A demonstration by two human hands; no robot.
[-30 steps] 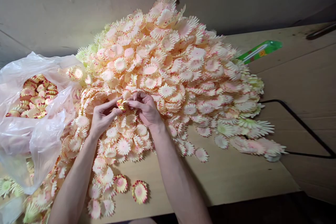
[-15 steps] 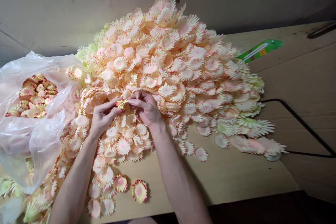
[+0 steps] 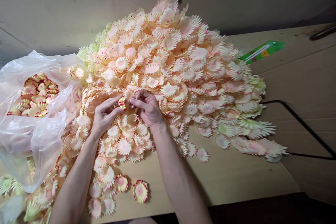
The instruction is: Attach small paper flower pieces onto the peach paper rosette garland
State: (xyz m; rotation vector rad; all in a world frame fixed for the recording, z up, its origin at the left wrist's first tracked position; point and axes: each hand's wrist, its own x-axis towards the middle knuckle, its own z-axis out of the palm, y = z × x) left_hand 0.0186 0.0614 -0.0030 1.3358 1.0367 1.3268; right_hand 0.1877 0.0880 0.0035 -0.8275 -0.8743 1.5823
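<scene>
In the head view, my left hand (image 3: 105, 116) pinches a small yellow flower piece with red edges (image 3: 122, 103) between thumb and fingers. It is held side-on above the near part of a large pile of pale pink and cream petal discs (image 3: 168, 66). Just to the right, my right hand (image 3: 149, 110) has its thumb and fingers pressed together, close beside the flower piece with a narrow gap between. Whatever those fingers hold, if anything, cannot be made out. Two red-edged flower pieces (image 3: 140, 191) lie on the table near my forearms.
A clear plastic bag (image 3: 47, 136) on the left contains several red-edged flower pieces. A green packet (image 3: 265, 50) sticks out behind the pile. At right, a bent black rod (image 3: 304, 122) lies by brown cardboard (image 3: 309, 87). The wooden table (image 3: 236, 178) ends at the front.
The flower piece has turned in my left fingers and now shows its side. My right thumb, close against it before, has drawn slightly away to the right.
</scene>
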